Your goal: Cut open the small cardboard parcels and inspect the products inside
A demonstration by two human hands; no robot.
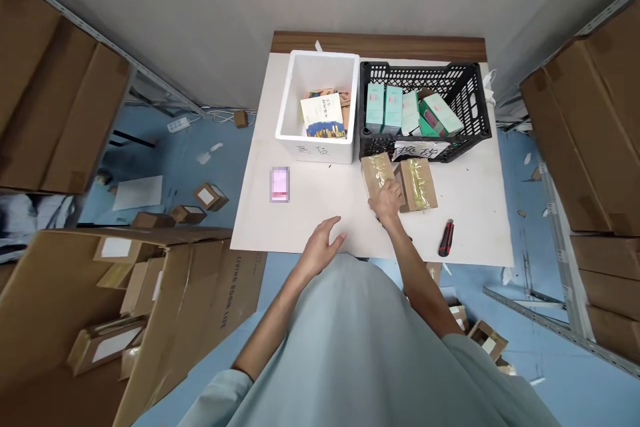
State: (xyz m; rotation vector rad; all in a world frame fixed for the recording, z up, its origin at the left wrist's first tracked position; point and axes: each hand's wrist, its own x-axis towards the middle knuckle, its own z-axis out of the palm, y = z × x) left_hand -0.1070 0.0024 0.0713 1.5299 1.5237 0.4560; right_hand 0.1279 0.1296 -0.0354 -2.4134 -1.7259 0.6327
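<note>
My right hand (389, 201) grips the near end of a small cardboard box (376, 170) with shiny tape across its top. Close beside it on the right stands a second taped cardboard box (419, 185). Over the table's front edge is my left hand (323, 247), its thumb and fingers apart and nothing in it. A red and black box cutter (447, 238) lies to the right of my right forearm.
A white foam box (317, 151) holding booklets and a black plastic crate (470, 140) of green cartons stand at the table's back. A blurred pink phone-like item (280, 185) lies left. A large open carton (200, 300) with parcels stands at lower left; stacked cartons (590, 127) flank the right.
</note>
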